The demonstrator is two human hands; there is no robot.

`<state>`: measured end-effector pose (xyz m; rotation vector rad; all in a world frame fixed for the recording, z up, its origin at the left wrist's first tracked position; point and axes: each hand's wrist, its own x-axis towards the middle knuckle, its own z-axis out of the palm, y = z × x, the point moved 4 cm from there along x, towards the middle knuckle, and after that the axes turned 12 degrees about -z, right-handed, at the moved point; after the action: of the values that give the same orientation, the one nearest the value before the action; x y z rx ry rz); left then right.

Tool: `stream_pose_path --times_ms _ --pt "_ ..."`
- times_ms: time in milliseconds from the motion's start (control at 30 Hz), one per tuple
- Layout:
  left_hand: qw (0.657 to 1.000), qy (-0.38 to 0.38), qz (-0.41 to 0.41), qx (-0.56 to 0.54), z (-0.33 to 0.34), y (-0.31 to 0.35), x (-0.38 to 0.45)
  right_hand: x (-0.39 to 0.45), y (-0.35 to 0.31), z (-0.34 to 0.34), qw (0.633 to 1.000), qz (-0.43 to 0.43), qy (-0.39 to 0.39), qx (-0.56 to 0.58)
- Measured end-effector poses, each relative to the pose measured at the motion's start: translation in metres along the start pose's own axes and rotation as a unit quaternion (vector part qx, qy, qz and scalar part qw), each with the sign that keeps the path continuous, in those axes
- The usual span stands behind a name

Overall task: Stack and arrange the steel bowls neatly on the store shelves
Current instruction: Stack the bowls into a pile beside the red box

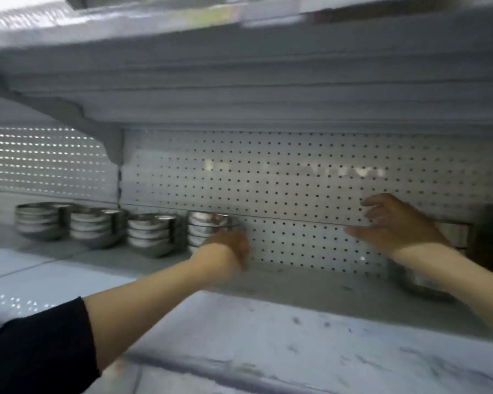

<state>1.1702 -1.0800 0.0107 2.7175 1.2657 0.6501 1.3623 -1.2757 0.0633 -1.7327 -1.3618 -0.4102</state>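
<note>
Several stacks of steel bowls stand in a row at the back left of the white shelf point(268, 314). The rightmost stack point(211, 226) stands right behind my left hand point(228, 251), whose fingers curl at its lower bowls; blur hides the exact grip. Further left are a stack point(151, 233), another stack point(96, 226) and the leftmost stack point(40, 220). My right hand point(396, 223) hovers with fingers spread before the pegboard, holding nothing. A blurred steel bowl point(421, 282) sits on the shelf under my right forearm.
A perforated white back panel point(296, 180) closes the rear of the shelf. Another shelf point(239, 66) hangs low overhead. A steel item point(456, 233) shows at the far right behind my right wrist. Bare shelf surface lies between my two hands.
</note>
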Motion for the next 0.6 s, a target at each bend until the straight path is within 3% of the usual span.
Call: stream_pose_path --times_ms 100,233,400,600 --pt "0.993 0.063 -0.068 -0.068 -0.047 -0.111 -0.042 0.009 -0.093 0.092 0.993 -0.025 -0.056 0.100" --pt "0.969 0.127 -0.172 -0.123 -0.100 -0.264 -0.120 0.006 -0.229 0.224 0.954 -0.041 -0.127 0.267" --pt "0.943 0.156 -0.269 -0.119 -0.158 -0.428 -0.193 0.001 -0.389 0.361 0.917 -0.062 -0.201 0.338" --pt "0.930 0.185 -0.303 -0.093 -0.215 -0.559 -0.212 0.012 -0.520 0.479 0.894 -0.057 -0.234 0.377"
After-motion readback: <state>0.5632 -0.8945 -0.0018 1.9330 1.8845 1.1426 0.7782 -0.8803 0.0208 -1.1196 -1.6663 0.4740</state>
